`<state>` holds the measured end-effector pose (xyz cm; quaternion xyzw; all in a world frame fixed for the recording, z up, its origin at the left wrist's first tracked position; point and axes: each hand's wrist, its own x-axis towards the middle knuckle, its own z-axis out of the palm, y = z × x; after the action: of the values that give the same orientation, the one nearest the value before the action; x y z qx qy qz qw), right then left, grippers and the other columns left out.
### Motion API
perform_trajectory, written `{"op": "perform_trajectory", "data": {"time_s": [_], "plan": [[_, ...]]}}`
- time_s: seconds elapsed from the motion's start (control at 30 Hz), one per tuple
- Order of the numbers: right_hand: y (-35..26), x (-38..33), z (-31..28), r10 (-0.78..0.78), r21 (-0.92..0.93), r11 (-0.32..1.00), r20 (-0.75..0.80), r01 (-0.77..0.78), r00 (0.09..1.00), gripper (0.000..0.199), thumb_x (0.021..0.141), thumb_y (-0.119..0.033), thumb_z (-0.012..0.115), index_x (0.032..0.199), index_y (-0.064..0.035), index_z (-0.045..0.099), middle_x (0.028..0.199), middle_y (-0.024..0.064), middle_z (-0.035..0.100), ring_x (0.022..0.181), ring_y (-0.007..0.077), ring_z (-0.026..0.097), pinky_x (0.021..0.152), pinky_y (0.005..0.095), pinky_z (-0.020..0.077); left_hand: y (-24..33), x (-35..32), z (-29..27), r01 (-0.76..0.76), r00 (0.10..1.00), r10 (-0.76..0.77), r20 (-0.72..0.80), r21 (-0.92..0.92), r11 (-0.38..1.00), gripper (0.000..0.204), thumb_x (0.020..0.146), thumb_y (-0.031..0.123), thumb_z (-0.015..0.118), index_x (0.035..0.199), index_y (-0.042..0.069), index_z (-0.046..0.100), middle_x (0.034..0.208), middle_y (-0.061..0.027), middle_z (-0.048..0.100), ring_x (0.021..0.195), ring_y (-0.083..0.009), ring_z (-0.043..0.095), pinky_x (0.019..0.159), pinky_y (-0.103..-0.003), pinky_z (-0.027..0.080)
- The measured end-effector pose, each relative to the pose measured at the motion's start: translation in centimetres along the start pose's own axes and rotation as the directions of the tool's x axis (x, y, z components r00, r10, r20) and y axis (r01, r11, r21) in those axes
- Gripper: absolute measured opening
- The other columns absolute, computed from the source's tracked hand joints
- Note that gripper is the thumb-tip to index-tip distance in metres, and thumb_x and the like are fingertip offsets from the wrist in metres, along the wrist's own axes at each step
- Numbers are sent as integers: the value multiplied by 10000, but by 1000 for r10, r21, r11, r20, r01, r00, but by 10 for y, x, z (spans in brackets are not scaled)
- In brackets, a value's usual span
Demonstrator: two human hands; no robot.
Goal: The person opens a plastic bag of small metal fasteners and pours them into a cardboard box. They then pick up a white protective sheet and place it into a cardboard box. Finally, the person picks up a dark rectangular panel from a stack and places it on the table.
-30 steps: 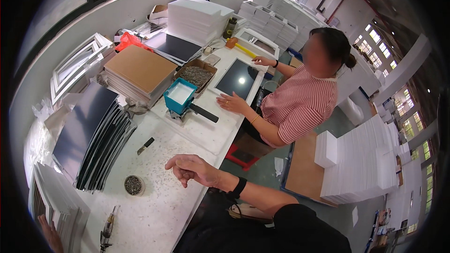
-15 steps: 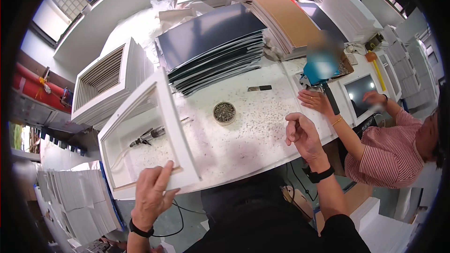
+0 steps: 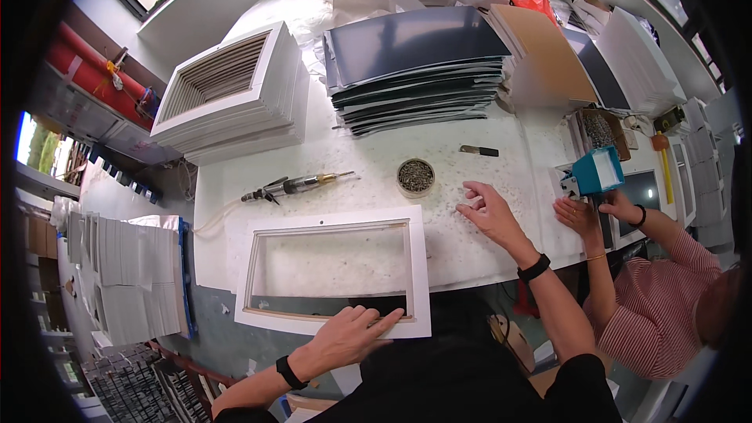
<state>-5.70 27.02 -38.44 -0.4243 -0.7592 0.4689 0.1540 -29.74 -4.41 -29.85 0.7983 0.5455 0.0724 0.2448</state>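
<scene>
A white rectangular frame [image 3: 333,219] with an open middle lies at the table's near edge, its near side jutting out over the edge. My left hand [image 3: 348,335] grips that near side, fingers over the inner rim close to the right corner. My right hand [image 3: 495,218] hovers above the table to the right of the frame, fingers loosely bent and apart, with nothing visible in it. Close by stands a round tub of small screws [image 3: 415,176]. Behind the frame lies a power screwdriver [image 3: 294,186] with a hose. A dark-handled blade [image 3: 479,151] rests farther back.
Stacked white frames [image 3: 235,94] stand back left, beside a pile of dark panels [image 3: 415,51] and brown boards [image 3: 548,51]. At right, a co-worker's hands [image 3: 578,215] are by a teal tool [image 3: 598,170] and another frame with a dark panel [image 3: 641,196]. White pieces [image 3: 133,274] are stacked low left.
The white frame has come down from a steep tilt to lie nearly flat in front of me, my left hand still on it. My view has turned left. The co-worker's far hand has reached the teal tool.
</scene>
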Motion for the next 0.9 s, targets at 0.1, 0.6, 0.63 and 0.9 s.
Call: {"op": "perform_trajectory", "data": {"time_s": [0.1,0.6,0.63,0.9], "plan": [[-5,36,21,-277,-221,937,2,270,961,750,855,-269,827,1485,-30,498,1372,218,547,1204,355,607,1019,431,524,-8,3,16,12,1000,-12,11,-2,1000,663,983,313,700,1571,117,464,979,-61,544,857,-235,537,778,-357,462],[-38,109,53,-307,-473,812,150,341,940,882,729,-327,860,1487,-81,481,1414,195,545,1253,401,585,1013,475,545,-26,77,83,-35,985,28,-171,-35,999,639,957,289,711,1526,101,490,1127,-123,561,940,-277,585,868,-377,510],[-36,113,52,-303,-487,811,127,325,945,879,731,-328,856,1487,-80,481,1414,195,546,1255,400,585,1011,475,546,-27,84,83,-37,982,29,-188,-37,999,640,955,286,711,1523,89,490,1124,-122,561,946,-277,583,868,-378,510],[-28,125,40,-289,-478,841,-1,253,957,861,770,-274,858,1501,-48,463,1424,233,526,1291,427,551,1056,492,517,-32,138,114,-47,956,62,-287,61,997,638,926,270,717,1482,30,515,1129,-94,563,1035,-254,562,883,-362,474]]}}
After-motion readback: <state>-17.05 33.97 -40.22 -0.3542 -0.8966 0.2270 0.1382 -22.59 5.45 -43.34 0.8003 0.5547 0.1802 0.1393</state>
